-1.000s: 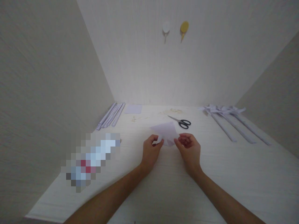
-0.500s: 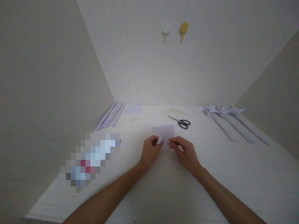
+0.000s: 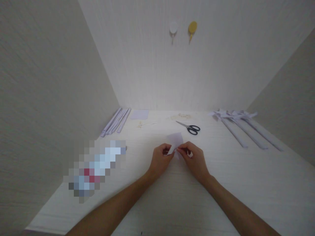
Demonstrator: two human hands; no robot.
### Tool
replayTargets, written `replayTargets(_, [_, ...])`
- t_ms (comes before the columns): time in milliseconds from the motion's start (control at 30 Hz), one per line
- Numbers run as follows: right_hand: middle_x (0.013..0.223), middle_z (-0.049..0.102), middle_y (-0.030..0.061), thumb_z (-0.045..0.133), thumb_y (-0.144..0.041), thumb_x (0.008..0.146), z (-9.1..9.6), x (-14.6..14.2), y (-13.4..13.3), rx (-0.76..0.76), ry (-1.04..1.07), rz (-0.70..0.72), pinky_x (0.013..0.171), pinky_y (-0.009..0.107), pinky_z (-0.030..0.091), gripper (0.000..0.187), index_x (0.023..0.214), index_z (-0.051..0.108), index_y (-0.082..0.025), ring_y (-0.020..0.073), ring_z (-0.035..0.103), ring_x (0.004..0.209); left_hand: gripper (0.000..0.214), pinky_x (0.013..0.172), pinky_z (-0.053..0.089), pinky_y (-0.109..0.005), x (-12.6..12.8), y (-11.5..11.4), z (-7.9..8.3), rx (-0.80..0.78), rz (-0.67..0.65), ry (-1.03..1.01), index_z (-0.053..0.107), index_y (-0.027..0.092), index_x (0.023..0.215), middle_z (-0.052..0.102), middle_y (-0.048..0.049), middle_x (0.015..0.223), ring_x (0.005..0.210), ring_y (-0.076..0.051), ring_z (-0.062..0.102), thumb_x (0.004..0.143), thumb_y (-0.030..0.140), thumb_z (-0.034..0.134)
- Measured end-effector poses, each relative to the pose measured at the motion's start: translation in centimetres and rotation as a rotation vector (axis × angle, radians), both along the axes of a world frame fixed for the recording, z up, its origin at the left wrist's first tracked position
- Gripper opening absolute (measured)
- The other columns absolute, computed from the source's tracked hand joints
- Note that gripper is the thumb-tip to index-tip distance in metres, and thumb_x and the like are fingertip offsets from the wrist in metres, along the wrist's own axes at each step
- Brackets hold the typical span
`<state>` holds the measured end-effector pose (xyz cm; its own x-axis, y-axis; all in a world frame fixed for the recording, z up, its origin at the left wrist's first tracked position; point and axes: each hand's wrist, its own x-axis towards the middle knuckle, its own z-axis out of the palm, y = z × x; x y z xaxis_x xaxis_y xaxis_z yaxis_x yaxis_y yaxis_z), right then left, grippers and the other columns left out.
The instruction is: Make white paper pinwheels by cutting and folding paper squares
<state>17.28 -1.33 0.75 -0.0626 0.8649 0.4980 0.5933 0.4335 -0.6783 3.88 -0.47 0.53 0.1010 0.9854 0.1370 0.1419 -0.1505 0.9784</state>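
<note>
As right hand closes toward left hand, paper piece shows narrower than a second ago; fold seemingly tightening. Both hands pinch its near edge, fingertips almost meeting. Paper mid-table, scissors just beyond.

Both hands — left hand, right hand — pinch a paper piece.

Light: soft, brightest on the back wall and far tabletop — side walls dimmer.
Shadows: faint.
Sharpness: slightly soft, one pixelated patch at left.
Edges: wide-angle stretch.
</note>
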Motion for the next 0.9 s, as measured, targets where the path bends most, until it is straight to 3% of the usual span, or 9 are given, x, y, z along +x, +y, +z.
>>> replayTargets(533, [0.06, 0.055, -0.0003, 0.056, -0.021, 0.069, 0.09, -0.48, -0.27, 0.021, 0.033, -0.09, 0.051, 0.025, 0.039, 0.006, 0.074, 0.057, -0.018, 0.0122, 0.047, 0.052, 0.013, 0.068, 0.043, -0.026, -0.19, 0.04, -0.04, -0.004, -0.077, -0.069, 0.058, 0.012, 0.072, 0.062, -0.003, 0.072, 0.069, -0.013, 0.056, 0.065, 0.021, 0.056])
replayTargets(900, [0.059, 0.054, -0.0006, 0.058, -0.021, 0.068, 0.0, -0.99, -0.34, -0.015, 0.086, -0.092, 0.052, 0.025, 0.038, 0.006, 0.072, 0.057, -0.017, 0.0116, 0.046, 0.053, 0.015, 0.066, 0.041, -0.025, -0.1, -0.15, 0.17, 0.058, 0.005, 0.036, 0.059, 0.012, 0.069, 0.061, -0.003, 0.067, 0.066, -0.014, 0.054, 0.068, 0.026, 0.053])
